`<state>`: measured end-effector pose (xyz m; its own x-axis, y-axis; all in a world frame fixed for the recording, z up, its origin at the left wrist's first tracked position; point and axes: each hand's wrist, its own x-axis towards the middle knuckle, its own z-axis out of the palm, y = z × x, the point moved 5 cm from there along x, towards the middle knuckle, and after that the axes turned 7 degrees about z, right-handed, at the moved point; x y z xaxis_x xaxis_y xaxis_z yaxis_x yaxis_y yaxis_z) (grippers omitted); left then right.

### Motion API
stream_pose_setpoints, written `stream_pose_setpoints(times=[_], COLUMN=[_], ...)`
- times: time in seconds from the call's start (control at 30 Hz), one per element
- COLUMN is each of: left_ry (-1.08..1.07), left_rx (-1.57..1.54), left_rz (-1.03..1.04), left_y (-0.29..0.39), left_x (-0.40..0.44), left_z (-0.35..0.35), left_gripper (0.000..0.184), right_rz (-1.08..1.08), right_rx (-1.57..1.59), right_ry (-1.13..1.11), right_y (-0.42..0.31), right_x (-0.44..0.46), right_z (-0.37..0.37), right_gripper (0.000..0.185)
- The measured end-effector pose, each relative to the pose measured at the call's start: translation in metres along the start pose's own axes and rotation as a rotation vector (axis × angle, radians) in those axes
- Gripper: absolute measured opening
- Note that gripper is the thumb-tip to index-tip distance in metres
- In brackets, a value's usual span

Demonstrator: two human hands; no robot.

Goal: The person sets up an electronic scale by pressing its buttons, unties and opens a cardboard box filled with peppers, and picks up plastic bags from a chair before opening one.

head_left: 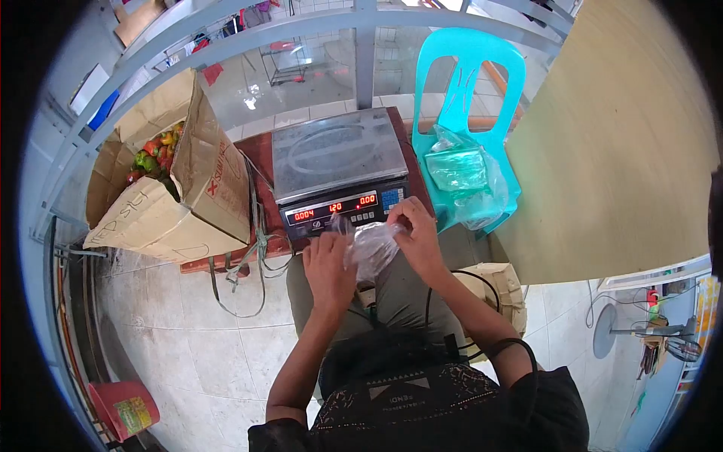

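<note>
A clear plastic bag point(372, 250) is stretched between my two hands, above my lap and in front of the scale. My left hand point(329, 270) grips its left side with bent fingers. At the bag's upper right edge, my right hand point(416, 230) pinches the plastic between thumb and fingers. Just beyond is a digital weighing scale point(339, 154) with a bare metal plate and lit red digits reading 0.004, 1.20 and 0.00. The right fingers are close to its blue keypad point(392, 198).
On the left, a cardboard box point(215, 188) holds red and green peppers point(156, 154). A turquoise chair point(501, 147) carries a pack of plastic bags point(459, 169). Railings point(364, 60) stand behind the scale, a wooden panel point(610, 151) rises at right, and a red bucket point(124, 407) is at lower left.
</note>
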<state>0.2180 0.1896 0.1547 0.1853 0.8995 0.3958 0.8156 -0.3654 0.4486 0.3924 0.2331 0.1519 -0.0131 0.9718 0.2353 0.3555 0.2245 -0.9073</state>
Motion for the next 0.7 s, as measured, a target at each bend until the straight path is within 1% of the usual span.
stream_pose_setpoints(times=[0.03, 0.07, 0.13, 0.17, 0.27, 0.33, 0.37, 0.47, 0.53, 0.57, 0.67, 0.7], left_ry=[0.073, 0.101, 0.158, 0.18, 0.267, 0.343, 0.318, 0.259, 0.239, 0.235, 0.233, 0.236], left_rx=[-0.065, -0.131, -0.262, -0.287, -0.352, -0.394, -0.384, -0.326, -0.253, -0.28, -0.337, -0.338], left_rz=[-0.029, -0.069, -0.15, -0.161, -0.168, -0.134, -0.159, -0.213, -0.209, -0.227, -0.261, -0.258], left_y=[-0.004, -0.008, -0.007, -0.004, -0.005, -0.015, -0.017, -0.017, -0.015, -0.017, -0.027, -0.029], left_x=[-0.001, -0.003, -0.001, -0.001, -0.001, -0.003, -0.004, -0.007, -0.007, -0.008, -0.012, -0.012], left_z=[0.004, 0.009, 0.013, 0.015, 0.014, 0.01, 0.008, 0.003, 0.007, 0.007, 0.008, 0.009], left_gripper=[0.031, 0.031, 0.03, 0.032, 0.035, 0.037, 0.036, 0.036, 0.035, 0.034, 0.034, 0.034], right_rz=[0.01, 0.023, -0.035, -0.067, -0.029, -0.043, -0.047, 0.062, 0.015, -0.012, 0.031, 0.064], right_rx=[-0.018, -0.037, -0.153, -0.211, -0.132, -0.182, -0.209, -0.307, -0.302, -0.301, -0.329, -0.345], right_ry=[-0.016, -0.033, -0.027, -0.026, -0.059, 0.003, 0.033, 0.089, 0.069, 0.06, 0.028, -0.009], right_y=[0.001, 0.002, 0.002, 0.002, 0.008, 0.026, 0.035, 0.025, 0.022, 0.021, 0.023, 0.025], right_x=[-0.001, -0.003, -0.007, -0.008, -0.011, -0.005, -0.003, 0.001, -0.002, -0.002, 0.0, -0.001], right_z=[0.002, 0.003, 0.013, 0.017, 0.023, 0.018, 0.015, 0.007, 0.011, 0.011, 0.005, 0.005], right_gripper=[0.028, 0.031, 0.036, 0.038, 0.04, 0.038, 0.037, 0.034, 0.032, 0.032, 0.028, 0.032])
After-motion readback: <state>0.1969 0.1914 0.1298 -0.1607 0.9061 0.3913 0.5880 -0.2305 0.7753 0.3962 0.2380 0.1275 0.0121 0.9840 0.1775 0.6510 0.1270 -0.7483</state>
